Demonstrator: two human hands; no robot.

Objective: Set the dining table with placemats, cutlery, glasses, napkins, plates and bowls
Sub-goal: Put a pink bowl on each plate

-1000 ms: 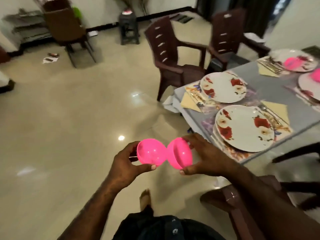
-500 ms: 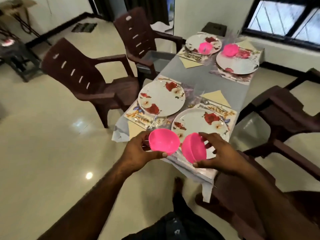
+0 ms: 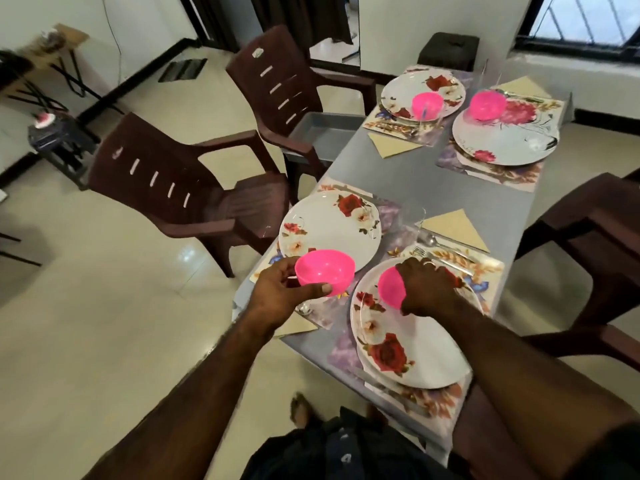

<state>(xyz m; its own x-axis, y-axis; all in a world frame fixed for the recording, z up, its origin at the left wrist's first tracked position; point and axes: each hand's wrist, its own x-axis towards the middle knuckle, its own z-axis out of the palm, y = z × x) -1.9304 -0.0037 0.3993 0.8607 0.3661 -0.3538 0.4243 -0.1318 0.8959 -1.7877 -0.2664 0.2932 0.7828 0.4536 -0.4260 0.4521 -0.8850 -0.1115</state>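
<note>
No text, label or number can be read anywhere.

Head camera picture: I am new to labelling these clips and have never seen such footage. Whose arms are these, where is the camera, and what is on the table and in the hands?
No machine here: a person wears a wide-angle camera on the head, looking forward and down, so the two arms are the wearer's own. The left hand holds a pink bowl over the near edge of the left near plate. The right hand holds a second pink bowl, tilted, above the right near plate. The grey table has four places with placemats, flowered plates, folded yellow napkins and cutlery. The two far plates already carry pink bowls. Brown plastic chairs stand around the table.
</note>
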